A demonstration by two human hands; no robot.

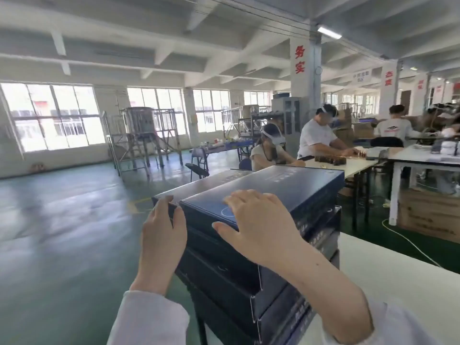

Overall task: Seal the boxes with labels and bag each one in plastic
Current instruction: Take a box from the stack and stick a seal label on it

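A tall stack of dark blue boxes point(249, 270) stands at the left end of a white table point(398, 282). On top lie two blue boxes side by side. My right hand point(258, 220) lies flat on the near end of the top right box point(286, 188), thumb over its front edge. My left hand point(164, 227) grips the near corner of the top left box point(199, 185), fingertips hooked over its top edge. No labels or plastic bags show.
Green floor point(62, 232) stretches to the left of the stack. Other people sit at white tables point(353, 165) behind and to the right. Brown cartons point(428, 212) stand under the right table, and a pale cable point(410, 245) runs across the floor there.
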